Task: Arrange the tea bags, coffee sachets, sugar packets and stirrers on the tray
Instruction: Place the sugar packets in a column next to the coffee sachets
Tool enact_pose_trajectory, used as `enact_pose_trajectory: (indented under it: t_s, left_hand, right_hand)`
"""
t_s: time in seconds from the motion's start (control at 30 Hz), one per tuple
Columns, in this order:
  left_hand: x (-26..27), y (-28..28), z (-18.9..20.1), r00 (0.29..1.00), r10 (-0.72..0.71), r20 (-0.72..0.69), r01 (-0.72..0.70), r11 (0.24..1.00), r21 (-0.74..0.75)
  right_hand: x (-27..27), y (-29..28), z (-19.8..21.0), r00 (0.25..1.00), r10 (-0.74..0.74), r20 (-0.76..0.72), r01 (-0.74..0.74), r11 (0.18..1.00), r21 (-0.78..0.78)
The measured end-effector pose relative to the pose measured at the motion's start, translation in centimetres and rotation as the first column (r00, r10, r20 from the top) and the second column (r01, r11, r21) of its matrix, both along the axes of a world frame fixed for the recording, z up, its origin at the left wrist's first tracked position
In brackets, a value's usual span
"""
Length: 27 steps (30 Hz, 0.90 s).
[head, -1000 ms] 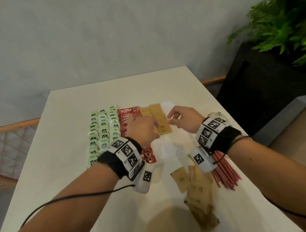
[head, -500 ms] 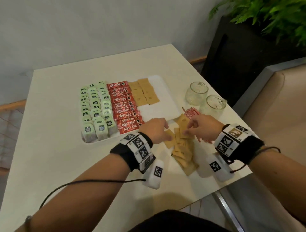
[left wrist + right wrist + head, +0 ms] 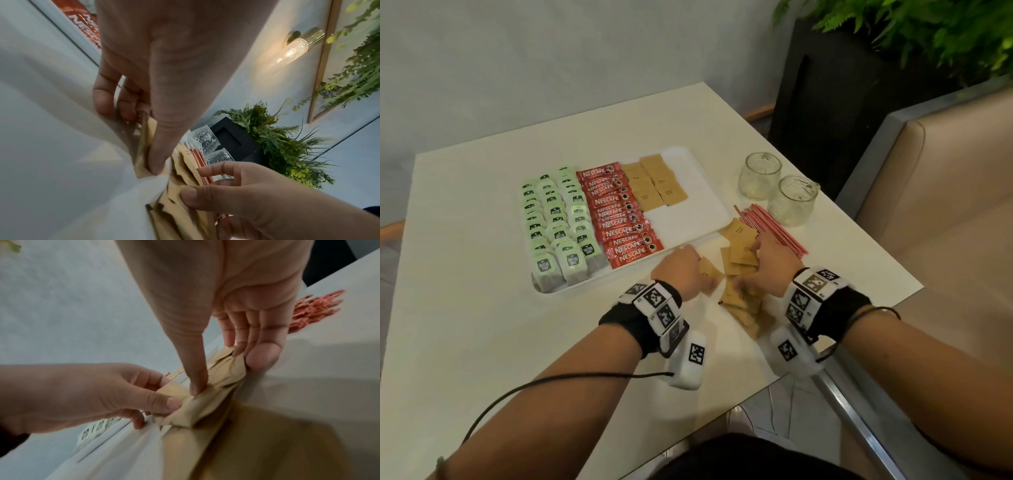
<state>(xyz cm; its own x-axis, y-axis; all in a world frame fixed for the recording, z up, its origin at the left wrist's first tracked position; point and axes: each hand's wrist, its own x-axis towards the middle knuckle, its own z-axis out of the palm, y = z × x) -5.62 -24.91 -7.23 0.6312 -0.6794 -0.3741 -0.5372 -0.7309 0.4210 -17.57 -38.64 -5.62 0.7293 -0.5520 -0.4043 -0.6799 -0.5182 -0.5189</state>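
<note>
Both hands have settled deeper into the loose heap of brown sugar packets (image 3: 739,270) on the table (image 3: 465,308), just off the near right corner of the white tray (image 3: 688,219). Her left hand (image 3: 681,270) pinches one packet between thumb and fingers at the heap's left edge; her right hand (image 3: 774,270) has thumb and fingers closed on several packets at once. On the tray, green tea bags (image 3: 558,222) fill the left, red coffee sachets (image 3: 619,219) the middle, and a few sugar packets lie at the far right. Red stirrers (image 3: 774,226) lie beside the heap, near two glass jars (image 3: 774,188).
</note>
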Motion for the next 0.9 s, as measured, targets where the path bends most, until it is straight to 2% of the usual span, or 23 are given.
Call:
enact_pose_trajectory:
  t_s: [0.1, 0.2, 0.3, 0.43, 0.53, 0.6, 0.7, 0.8, 0.9]
  left_hand:
    - [-0.6, 0.8, 0.3, 1.0, -0.012, 0.013, 0.012, 1.0, -0.016]
    - [-1.0, 1.4, 0.7, 0.996, 0.025, -0.091, -0.039, 0.987, -0.155]
    - [-1.0, 1.7, 1.1, 0.986, 0.036, -0.162, -0.071, 0.974, -0.214]
    - [-1.6, 1.6, 2.1, 0.955, 0.011, -0.297, -0.106, 0.946, -0.306]
    - [-2.2, 1.0, 3.2, 0.872, -0.058, -0.487, -0.146, 0.917, -0.371]
    - [-2.5, 0.7, 3.7, 0.809, -0.091, -0.581, -0.181, 0.902, -0.393]
    - [-2.8, 0.3, 3.9, 0.77, -0.094, -0.631, -0.234, 0.879, -0.415]
    - [-2.8, 0.2, 3.5, 0.806, -0.063, -0.589, -0.236, 0.878, -0.417]
    - [-2.3, 0.5, 2.9, 0.872, -0.082, -0.483, -0.119, 0.921, -0.372]
  right_hand:
    - [-0.4, 0.2, -0.1, 1.0, -0.001, 0.026, 0.0, 1.0, 0.021]
    - [-0.6, 0.0, 0.6, 0.998, 0.055, 0.039, -0.055, 0.998, -0.001]
    - [-0.8, -0.8, 1.9, 0.995, 0.096, 0.032, -0.096, 0.995, 0.003]
    - [-0.8, -0.8, 3.5, 0.978, 0.061, 0.199, -0.106, 0.968, 0.225]
    - [-1.2, -0.2, 3.7, 0.961, 0.045, 0.273, -0.143, 0.925, 0.352]
    - [-1.5, -0.2, 3.5, 0.962, 0.066, 0.263, -0.158, 0.926, 0.343]
    - [-2.2, -0.7, 3.1, 0.97, 0.101, 0.22, -0.162, 0.946, 0.279]
    - [-2.9, -1.3, 2.7, 0.982, 0.155, 0.105, -0.175, 0.959, 0.222]
    - [-3.0, -1.1, 2.1, 0.975, 0.224, -0.008, -0.216, 0.949, 0.23]
